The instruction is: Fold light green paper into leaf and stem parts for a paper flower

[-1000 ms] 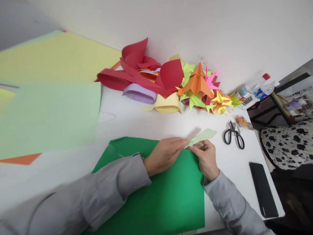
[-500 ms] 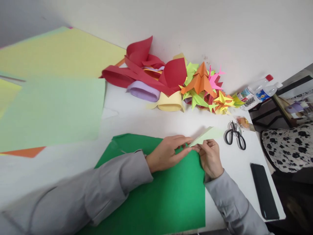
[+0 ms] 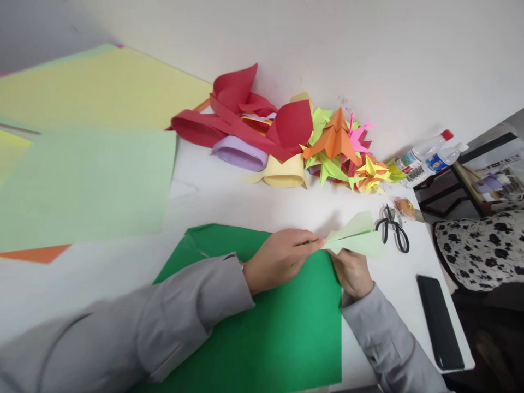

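Observation:
A small folded piece of pale green paper [image 3: 356, 238] is held between my two hands, its far flaps spread apart with a dark gap between them. My left hand [image 3: 282, 255] pinches its left tip between thumb and fingers. On its near edge, my right hand [image 3: 351, 268] grips from below, the fingers curled and partly hidden by the paper. Both hands are above a large green sheet [image 3: 282, 338] lying on the white table [image 3: 229, 204].
Black-handled scissors [image 3: 393, 228] lie to the right, with a black phone [image 3: 440, 322] nearer. Folded paper shapes [image 3: 336, 136] and red paper loops [image 3: 245, 120] line the wall. Two plastic bottles [image 3: 426, 153] lean behind. Large pale sheets [image 3: 90, 185] cover the left. A person in floral cloth [image 3: 483, 245] sits at right.
The pale green paper has turned and its flaps have parted, facing more toward me. The fingers of my left hand have closed together on its tip.

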Available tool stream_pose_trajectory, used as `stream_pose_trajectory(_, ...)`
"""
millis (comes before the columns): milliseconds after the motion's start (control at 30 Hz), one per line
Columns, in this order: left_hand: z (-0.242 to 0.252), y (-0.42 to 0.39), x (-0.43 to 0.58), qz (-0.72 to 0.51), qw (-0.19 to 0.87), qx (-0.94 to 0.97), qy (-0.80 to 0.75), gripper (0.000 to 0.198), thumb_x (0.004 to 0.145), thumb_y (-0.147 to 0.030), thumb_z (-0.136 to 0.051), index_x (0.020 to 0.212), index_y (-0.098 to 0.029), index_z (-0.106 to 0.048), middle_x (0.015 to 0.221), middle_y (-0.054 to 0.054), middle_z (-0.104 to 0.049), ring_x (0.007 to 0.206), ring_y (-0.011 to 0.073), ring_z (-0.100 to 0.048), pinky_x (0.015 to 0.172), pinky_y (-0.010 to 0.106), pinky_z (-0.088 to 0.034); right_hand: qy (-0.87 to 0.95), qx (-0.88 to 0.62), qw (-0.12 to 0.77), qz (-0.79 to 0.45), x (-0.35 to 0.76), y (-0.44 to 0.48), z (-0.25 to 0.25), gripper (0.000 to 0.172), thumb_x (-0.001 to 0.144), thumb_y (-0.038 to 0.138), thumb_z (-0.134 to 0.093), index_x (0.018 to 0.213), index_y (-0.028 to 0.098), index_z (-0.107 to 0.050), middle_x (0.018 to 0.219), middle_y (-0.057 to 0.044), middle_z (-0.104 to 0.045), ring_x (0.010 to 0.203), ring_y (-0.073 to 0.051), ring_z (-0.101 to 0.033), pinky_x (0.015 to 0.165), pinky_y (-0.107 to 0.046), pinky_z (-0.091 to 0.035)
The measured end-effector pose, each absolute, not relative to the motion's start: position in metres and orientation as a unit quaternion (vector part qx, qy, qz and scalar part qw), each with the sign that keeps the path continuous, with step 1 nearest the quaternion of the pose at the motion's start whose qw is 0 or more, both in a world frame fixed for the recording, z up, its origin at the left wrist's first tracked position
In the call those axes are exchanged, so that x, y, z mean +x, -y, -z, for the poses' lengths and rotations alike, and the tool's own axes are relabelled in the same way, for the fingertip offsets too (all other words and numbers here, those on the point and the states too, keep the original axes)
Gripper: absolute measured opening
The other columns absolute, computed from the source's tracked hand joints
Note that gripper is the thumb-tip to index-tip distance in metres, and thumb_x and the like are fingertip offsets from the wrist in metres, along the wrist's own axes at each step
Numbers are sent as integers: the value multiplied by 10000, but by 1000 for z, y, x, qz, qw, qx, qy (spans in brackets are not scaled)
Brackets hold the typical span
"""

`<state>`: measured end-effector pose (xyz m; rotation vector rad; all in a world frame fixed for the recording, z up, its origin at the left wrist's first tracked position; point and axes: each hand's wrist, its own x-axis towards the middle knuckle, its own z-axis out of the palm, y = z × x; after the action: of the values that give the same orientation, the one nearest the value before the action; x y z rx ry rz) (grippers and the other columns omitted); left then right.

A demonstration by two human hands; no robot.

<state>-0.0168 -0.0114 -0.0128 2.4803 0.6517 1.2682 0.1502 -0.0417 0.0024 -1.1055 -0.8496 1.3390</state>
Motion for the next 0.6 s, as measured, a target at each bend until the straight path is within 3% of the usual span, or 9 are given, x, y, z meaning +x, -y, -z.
stream_pose_trajectory(167, 11, 16, -15, -468, 177, 815, -290, 261, 885, -189, -512, 1122, -162, -618, 966, 92, -705, 865, 167, -660, 768, 269, -538, 378, -471, 566, -562, 151, 39, -4, 321, 542, 318, -805, 821, 240, -666, 804, -16, -725, 826, -224, -647, 756, -362, -535)
stream_pose_trajectory(300, 5, 15, -14, -480, 263, 775, -316, 185, 840, -176, -567, 1002, -156, -652, 792, 39, -687, 664, 114, -619, 646, 215, -519, 376, -467, 566, -566, 152, 38, -6, 297, 550, 296, -792, 807, 239, -655, 792, -3, -707, 790, -199, -633, 703, -324, -530)
stream_pose_trajectory(400, 4, 12, -15, -492, 287, 761, -311, 103, 820, -164, -587, 865, -138, -676, 718, 36, -666, 611, 105, -587, 585, 202, -495, 386, -459, 561, -570, 154, 39, -6, 247, 582, 259, -770, 795, 236, -647, 718, 15, -677, 792, -193, -627, 741, -322, -522)
stream_pose_trajectory(600, 3, 12, -16, -514, 287, 758, -283, 110, 830, -156, -588, 862, -149, -693, 768, 57, -695, 654, 114, -633, 611, 206, -519, 421, -466, 551, -550, 157, 40, -7, 187, 608, 223, -744, 768, 236, -646, 637, 31, -635, 799, -203, -618, 814, -351, -500)
